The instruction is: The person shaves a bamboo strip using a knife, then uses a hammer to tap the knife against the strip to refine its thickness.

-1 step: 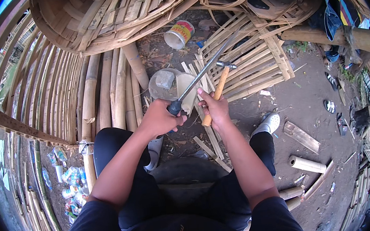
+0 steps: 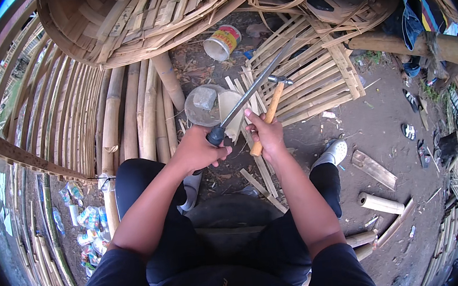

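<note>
My left hand is closed around the dark handle of a long machete. Its narrow metal blade slants up and away to the right, over the bamboo slats. In my right hand is a hammer with a light wooden handle, its metal head tilted up beside the blade. Beneath the machete, a split bamboo piece leans at the edge of a round grey block, with a grey stone on top.
A slatted bamboo panel lies ahead to the right. Large woven baskets hang over the far side. Bamboo poles and a slatted frame stand left, near plastic cups. A bucket lies tipped; cut bamboo is at right.
My left hand and the machete handle have shifted very slightly down and left. The hammer in my right hand has stayed in place.
</note>
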`<state>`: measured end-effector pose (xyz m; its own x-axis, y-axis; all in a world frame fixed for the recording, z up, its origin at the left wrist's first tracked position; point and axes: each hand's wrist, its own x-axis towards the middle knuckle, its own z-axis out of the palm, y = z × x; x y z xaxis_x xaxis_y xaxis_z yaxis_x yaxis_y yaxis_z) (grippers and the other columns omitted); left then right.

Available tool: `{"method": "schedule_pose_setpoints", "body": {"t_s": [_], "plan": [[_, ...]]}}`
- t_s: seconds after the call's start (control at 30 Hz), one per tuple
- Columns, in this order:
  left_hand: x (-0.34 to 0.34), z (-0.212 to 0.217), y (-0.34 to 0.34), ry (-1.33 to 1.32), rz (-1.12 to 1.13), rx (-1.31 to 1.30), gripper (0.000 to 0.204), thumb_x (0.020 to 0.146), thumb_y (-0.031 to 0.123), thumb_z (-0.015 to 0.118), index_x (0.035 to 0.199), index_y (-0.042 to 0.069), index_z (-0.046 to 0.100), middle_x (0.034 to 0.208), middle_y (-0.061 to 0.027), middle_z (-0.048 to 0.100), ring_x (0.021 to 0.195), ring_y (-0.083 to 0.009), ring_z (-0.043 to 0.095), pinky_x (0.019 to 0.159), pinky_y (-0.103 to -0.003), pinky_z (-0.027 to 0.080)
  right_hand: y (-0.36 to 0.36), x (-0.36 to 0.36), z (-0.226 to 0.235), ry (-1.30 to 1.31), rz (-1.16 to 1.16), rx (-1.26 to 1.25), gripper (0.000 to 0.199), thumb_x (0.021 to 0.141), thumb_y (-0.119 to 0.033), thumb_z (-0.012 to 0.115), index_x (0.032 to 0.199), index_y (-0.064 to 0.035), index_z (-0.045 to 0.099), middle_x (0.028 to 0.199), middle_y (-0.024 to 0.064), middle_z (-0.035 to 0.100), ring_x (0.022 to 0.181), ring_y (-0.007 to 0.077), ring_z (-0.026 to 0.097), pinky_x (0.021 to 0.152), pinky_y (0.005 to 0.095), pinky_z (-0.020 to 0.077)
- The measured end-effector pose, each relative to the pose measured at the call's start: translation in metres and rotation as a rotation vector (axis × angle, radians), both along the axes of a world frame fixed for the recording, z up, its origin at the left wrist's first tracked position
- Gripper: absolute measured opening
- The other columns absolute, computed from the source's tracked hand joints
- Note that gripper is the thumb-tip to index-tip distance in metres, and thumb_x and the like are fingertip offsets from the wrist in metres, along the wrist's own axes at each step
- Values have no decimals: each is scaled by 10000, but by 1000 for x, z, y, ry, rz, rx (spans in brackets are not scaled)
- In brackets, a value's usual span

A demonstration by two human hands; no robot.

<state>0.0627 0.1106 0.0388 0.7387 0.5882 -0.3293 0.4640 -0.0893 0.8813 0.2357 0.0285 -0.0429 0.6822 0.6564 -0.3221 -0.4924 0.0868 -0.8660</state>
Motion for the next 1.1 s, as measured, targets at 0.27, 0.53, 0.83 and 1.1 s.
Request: {"method": "schedule_pose_setpoints", "body": {"t_s": [0.27, 0.53, 0.83, 1.1], "plan": [[-28, -10, 12, 17, -10, -5, 375, 851, 320, 694, 746, -34, 625, 559, -29, 539, 430, -96, 514, 426, -276, 394, 5, 1, 1, 21, 39, 17, 443, 751, -138, 813, 830, -132, 378, 849, 84, 631, 637, 122, 610, 420, 208, 378], [-31, -18, 19, 8, -13, -197, 373, 883, 335, 671, 800, -25, 617, 569, -13, 525, 427, -90, 473, 431, -266, 380, 7, 1, -1, 7, 63, 2, 426, 757, -140, 811, 834, -128, 392, 809, 67, 618, 632, 119, 613, 412, 203, 374], [-37, -8, 18, -2, -98, 129, 381, 885, 344, 660, 870, -35, 636, 657, -83, 617, 562, -142, 647, 535, -293, 493, 2, 2, 1, 4, 39, 3, 430, 759, -133, 808, 835, -130, 385, 777, 63, 594, 622, 129, 615, 387, 203, 363], [-46, 6, 16, -4, -80, 314, 369, 894, 355, 658, 894, -14, 647, 705, -102, 563, 653, -164, 540, 623, -334, 431, 1, -1, 3, -20, 56, -23, 413, 753, -165, 822, 843, -133, 421, 747, 11, 533, 608, 109, 596, 395, 182, 341]]}}
